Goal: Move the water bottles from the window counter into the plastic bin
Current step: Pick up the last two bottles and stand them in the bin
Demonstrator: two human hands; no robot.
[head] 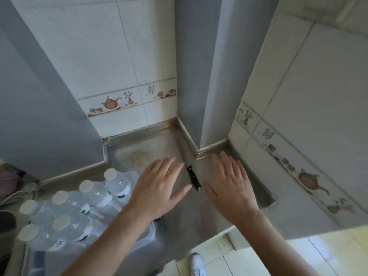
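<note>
Several clear water bottles [83, 208] with white caps stand packed together in a translucent plastic bin [147, 238] at the lower left. My left hand [159, 188] hovers flat above the bin's right side and the grey counter [151, 148], fingers straight, holding nothing. To the right of it, my right hand [231, 188] is spread flat over the counter, also empty. Neither hand touches a bottle.
A black-handled knife [193, 178] lies on the counter between my hands, its blade pointing to the tiled corner. A grey pillar [199, 76] rises behind it. Tiled walls close the back and right. A white shoe [198, 263] stands on the floor below.
</note>
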